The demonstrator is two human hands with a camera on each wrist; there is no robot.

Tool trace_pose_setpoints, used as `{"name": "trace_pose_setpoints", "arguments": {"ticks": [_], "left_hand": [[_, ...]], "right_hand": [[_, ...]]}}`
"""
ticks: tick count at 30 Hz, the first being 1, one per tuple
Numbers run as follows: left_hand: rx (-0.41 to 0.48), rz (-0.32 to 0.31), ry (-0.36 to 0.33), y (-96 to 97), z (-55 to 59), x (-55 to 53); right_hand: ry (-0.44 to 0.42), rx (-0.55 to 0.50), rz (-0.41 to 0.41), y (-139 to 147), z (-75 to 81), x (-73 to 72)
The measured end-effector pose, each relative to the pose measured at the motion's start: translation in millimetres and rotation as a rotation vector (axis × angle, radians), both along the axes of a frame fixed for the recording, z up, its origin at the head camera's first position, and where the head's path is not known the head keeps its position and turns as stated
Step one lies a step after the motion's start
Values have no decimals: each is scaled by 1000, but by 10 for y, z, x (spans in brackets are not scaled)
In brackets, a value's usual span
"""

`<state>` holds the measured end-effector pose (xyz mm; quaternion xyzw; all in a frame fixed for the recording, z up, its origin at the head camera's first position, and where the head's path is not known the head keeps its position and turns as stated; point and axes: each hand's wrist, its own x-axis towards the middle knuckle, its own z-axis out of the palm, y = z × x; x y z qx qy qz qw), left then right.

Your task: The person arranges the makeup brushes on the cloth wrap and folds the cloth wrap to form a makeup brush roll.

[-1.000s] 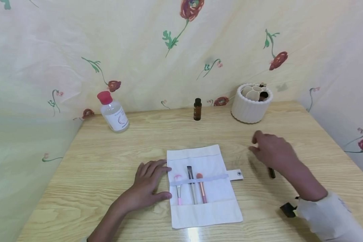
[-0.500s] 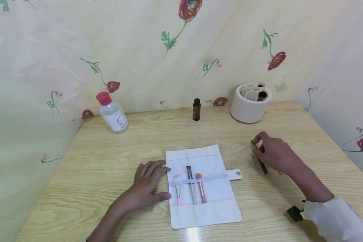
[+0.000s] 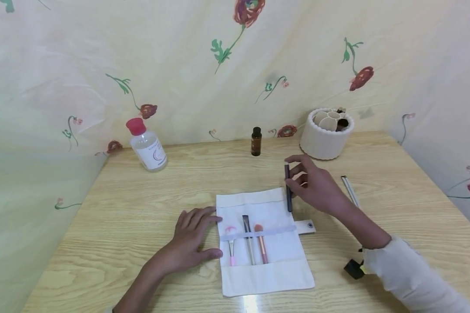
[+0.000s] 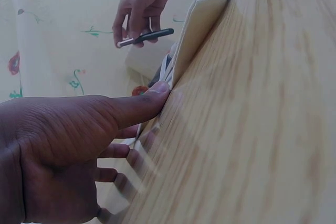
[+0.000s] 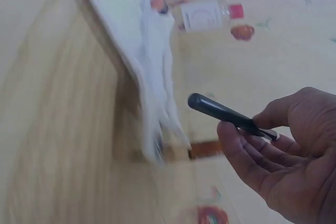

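Note:
My right hand [image 3: 313,184] pinches a black makeup brush [image 3: 289,195] between thumb and fingers, above the top right corner of the white cloth brush roll [image 3: 268,278]. In the right wrist view the brush's rounded dark handle end [image 5: 210,106] points away from the palm; fingers hide its other end. My left hand [image 3: 189,239] rests at the roll's left edge, fingers spread, the thumb touching the cloth. Under the roll's elastic band sit a pink fan brush [image 3: 231,250], a flat dark-tipped brush [image 3: 249,243] and a rose-coloured brush [image 3: 262,245].
A slim silver tool [image 3: 350,191] lies beyond my right forearm. At the back stand a ribbed white holder [image 3: 321,143], a small brown bottle [image 3: 256,143] and a clear bottle with a red cap [image 3: 150,152]. The roll's snap tab [image 3: 305,226] sticks out rightward.
My right hand took hold of the black brush on the right of the table, lifted it and carried it left to the roll's corner. My left hand stayed put.

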<state>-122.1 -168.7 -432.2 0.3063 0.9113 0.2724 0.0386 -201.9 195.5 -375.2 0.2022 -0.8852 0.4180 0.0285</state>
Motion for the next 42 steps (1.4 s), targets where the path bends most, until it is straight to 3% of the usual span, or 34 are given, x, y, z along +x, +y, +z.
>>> {"name": "trace_pose_setpoints", "arguments": {"ticks": [7, 11, 14, 19, 22, 26, 30, 33, 36, 42], "left_hand": [[20, -11, 27, 18, 0, 10], [5, -9, 23, 26, 3, 5], [-7, -5, 10, 28, 2, -2], [-8, 1, -8, 26, 4, -3], [-10, 2, -10, 23, 0, -2], [-2, 0, -4, 27, -7, 0], [1, 1, -5, 32, -10, 2], [-5, 0, -14, 31, -8, 1], [-21, 3, -19, 22, -8, -2], [-27, 3, -8, 2, -28, -12]], "right_hand": [[-150, -98, 80, -277, -135, 52], [-215, -90, 131, -342, -189, 97], [-244, -28, 160, -344, -204, 131], [-258, 126, 229, -322, -205, 186], [-260, 167, 296, -297, -213, 217], [-210, 205, 371, -246, -242, 242], [-137, 232, 396, -183, -257, 250], [-89, 256, 313, -97, -195, 247], [-44, 324, 145, 55, -66, 211], [-15, 591, -161, 623, 78, 86]]}}
